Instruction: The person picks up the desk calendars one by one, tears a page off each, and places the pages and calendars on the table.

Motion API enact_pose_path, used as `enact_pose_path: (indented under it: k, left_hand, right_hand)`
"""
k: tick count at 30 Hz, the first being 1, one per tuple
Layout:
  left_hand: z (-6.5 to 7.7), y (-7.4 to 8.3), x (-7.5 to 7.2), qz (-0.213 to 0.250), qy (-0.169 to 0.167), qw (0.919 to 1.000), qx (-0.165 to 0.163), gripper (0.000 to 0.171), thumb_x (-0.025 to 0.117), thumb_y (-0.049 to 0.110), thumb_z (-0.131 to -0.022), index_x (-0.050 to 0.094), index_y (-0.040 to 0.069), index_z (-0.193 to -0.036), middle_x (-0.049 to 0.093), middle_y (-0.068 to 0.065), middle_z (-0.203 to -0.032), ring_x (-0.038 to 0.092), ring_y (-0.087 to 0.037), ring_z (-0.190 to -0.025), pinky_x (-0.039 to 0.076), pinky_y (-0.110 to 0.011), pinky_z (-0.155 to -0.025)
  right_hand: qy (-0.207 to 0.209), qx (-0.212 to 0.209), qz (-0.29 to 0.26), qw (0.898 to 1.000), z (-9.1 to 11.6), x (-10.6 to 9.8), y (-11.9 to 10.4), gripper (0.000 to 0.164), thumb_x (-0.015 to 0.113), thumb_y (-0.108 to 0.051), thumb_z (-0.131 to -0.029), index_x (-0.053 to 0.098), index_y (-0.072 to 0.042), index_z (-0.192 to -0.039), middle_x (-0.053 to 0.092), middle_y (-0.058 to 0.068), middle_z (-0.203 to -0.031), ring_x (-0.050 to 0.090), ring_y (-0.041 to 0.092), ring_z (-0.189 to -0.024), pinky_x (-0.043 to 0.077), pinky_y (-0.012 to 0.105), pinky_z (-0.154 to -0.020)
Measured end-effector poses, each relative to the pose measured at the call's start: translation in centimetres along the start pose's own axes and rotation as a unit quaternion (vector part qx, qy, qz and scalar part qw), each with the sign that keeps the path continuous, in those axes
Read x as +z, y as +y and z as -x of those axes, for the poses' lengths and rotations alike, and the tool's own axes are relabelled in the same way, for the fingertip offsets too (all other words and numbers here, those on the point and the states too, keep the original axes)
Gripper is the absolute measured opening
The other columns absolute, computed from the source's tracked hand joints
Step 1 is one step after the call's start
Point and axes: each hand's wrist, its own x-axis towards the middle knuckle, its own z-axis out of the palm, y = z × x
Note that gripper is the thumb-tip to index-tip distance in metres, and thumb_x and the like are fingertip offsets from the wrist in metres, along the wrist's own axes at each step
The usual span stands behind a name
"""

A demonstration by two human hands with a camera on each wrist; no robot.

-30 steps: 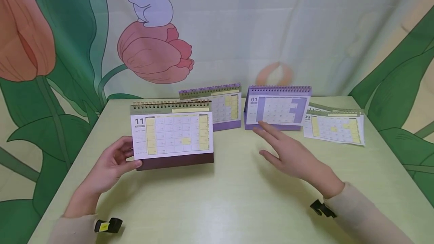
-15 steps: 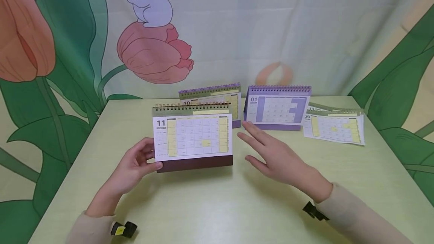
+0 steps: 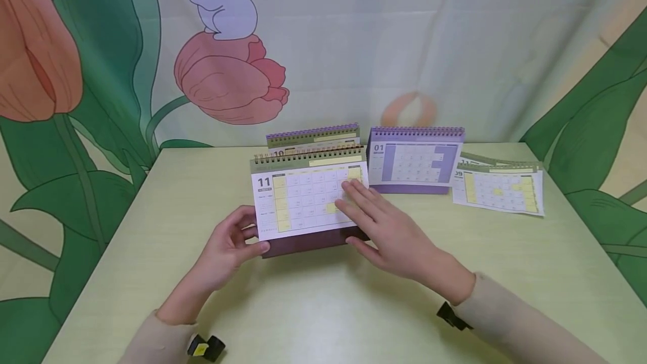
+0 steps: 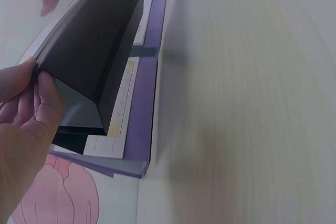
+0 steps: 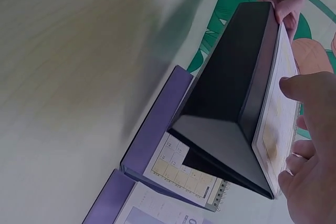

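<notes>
My left hand [image 3: 222, 257] grips a dark-based desk calendar [image 3: 298, 206] by its lower left corner, thumb in front. The calendar is turned to page 11, with a green header and copper-coloured spiral on top. In the left wrist view its black stand [image 4: 89, 40] shows from below, held up off the table. My right hand [image 3: 399, 235] lies over the right part of the page, fingers straight and slightly spread, with the fingertips right at the paper. From the right wrist view, the thumb [image 5: 302, 86] overlaps the page near its lower edge.
Behind the held calendar stands a purple calendar with a loose page marked 10 [image 3: 328, 139], partly hidden. To its right stands another purple calendar [image 3: 411, 162] showing 01. Several loose calendar pages [image 3: 497, 190] lean and lie at the right on the pale table [image 3: 323, 319].
My left hand has carried the page-11 calendar to the right, in front of the purple one. My right hand has moved left, from beside the calendar to over its page.
</notes>
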Motion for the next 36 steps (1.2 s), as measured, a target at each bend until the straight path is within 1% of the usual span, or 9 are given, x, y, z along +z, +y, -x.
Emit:
enact_pose_path:
  k: [4,9,14,18,22,28,36]
  left_hand:
    - [-0.3,0.1,0.9,0.014,0.003,0.9999,-0.009,0.058,0.064,-0.024,-0.085,0.048,-0.006,-0.138,0.059,-0.021,-0.132,0.067,-0.026,-0.108,0.059,-0.034,-0.084]
    - [-0.7,0.1,2.1,0.030,-0.001,0.9995,-0.011,0.057,0.064,-0.024,-0.085,0.049,-0.006,-0.137,0.060,-0.022,-0.130,0.067,-0.027,-0.107,0.060,-0.033,-0.084]
    - [-0.9,0.2,3.0,0.044,-0.014,0.9989,-0.007,0.057,0.065,-0.023,-0.086,0.048,-0.005,-0.138,0.059,-0.023,-0.132,0.066,-0.028,-0.111,0.059,-0.035,-0.086]
    - [-1.0,0.3,3.4,0.048,-0.019,0.9986,0.001,0.057,0.065,-0.023,-0.086,0.049,-0.005,-0.138,0.059,-0.024,-0.132,0.066,-0.029,-0.109,0.059,-0.035,-0.085]
    - [-1.1,0.5,3.6,0.051,-0.023,0.9985,0.005,0.057,0.065,-0.023,-0.086,0.049,-0.005,-0.138,0.059,-0.024,-0.132,0.066,-0.030,-0.110,0.059,-0.036,-0.086]
    - [-1.1,0.7,3.9,0.054,-0.029,0.9981,0.001,0.058,0.065,-0.023,-0.086,0.048,-0.005,-0.139,0.058,-0.024,-0.133,0.066,-0.031,-0.110,0.059,-0.035,-0.087]
    - [-1.1,0.7,4.2,0.065,-0.037,0.9971,0.005,0.058,0.065,-0.023,-0.086,0.048,-0.006,-0.139,0.058,-0.025,-0.134,0.066,-0.032,-0.111,0.058,-0.035,-0.088]
  right_hand:
    - [0.005,-0.005,0.001,1.000,-0.5,0.2,-0.2,0.070,0.071,-0.024,-0.097,0.040,0.000,-0.155,0.025,0.021,-0.165,0.020,0.035,-0.153,0.021,0.047,-0.122]
    - [0.002,-0.009,0.005,1.000,-1.1,0.3,-0.4,0.074,0.076,-0.024,-0.094,0.041,-0.001,-0.155,0.024,0.020,-0.166,0.018,0.034,-0.154,0.019,0.048,-0.123]
    - [0.003,0.000,0.015,1.000,-1.4,0.1,-0.7,0.074,0.078,-0.027,-0.092,0.044,-0.002,-0.153,0.025,0.019,-0.166,0.017,0.033,-0.154,0.017,0.049,-0.123]
    - [0.003,0.007,0.020,1.000,-1.5,-0.1,-0.8,0.073,0.077,-0.030,-0.093,0.046,-0.002,-0.152,0.025,0.020,-0.166,0.017,0.033,-0.154,0.016,0.049,-0.123]
    - [0.001,0.010,0.020,1.000,-1.6,-0.4,-0.7,0.069,0.075,-0.030,-0.094,0.047,-0.001,-0.151,0.027,0.020,-0.165,0.017,0.032,-0.154,0.016,0.049,-0.123]
    - [0.015,0.004,0.018,1.000,-1.5,-0.7,-0.4,0.065,0.069,-0.036,-0.098,0.049,-0.001,-0.150,0.030,0.021,-0.164,0.022,0.034,-0.153,0.018,0.050,-0.123]
    - [0.017,0.005,0.010,1.000,-1.1,-0.4,0.0,0.067,0.048,-0.049,-0.107,0.044,-0.002,-0.154,0.026,0.019,-0.165,0.020,0.034,-0.153,0.018,0.051,-0.123]
